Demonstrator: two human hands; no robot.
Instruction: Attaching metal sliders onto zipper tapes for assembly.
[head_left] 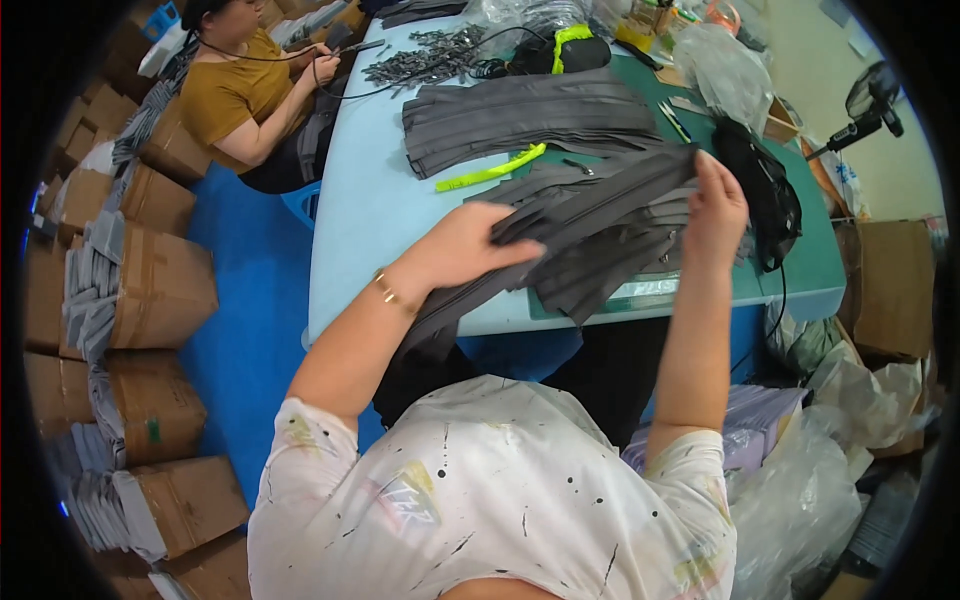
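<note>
Head view, one entry per item, places given from the light blue table (pixel 360 215).

Grey fabric strips (pixel 600 225): a loose bundle held above the near edge of the table, fanned out between both hands, with one end trailing down over the table's front edge toward the person's lap.

Left hand (pixel 465 245): at the bundle's left end, fingers closed over the strips, thumb hidden beneath; a gold bracelet (pixel 385 290) sits on the wrist.

Right hand (pixel 715 205): at the bundle's right end, raised, fingers pinched together on the upper edge of the strips.

Second stack of grey strips (pixel 525 115): lies flat on the table, farther from the person than the held bundle.

Yellow-green strip (pixel 490 170): on the table between the flat stack and the held bundle.

Green cutting mat (pixel 810 255): covers the table's right part, partly hidden under the bundle.

Black bag (pixel 765 190): on the mat, just behind the right hand.

Pile of small grey metal parts (pixel 430 60): at the table's far end.

Another person in a mustard shirt (pixel 225 95): seated at the table's far left corner.

Cardboard boxes (pixel 160 285): stacked on the floor left of the table.

Clear plastic bags (pixel 800 500): on the floor right of the table.
</note>
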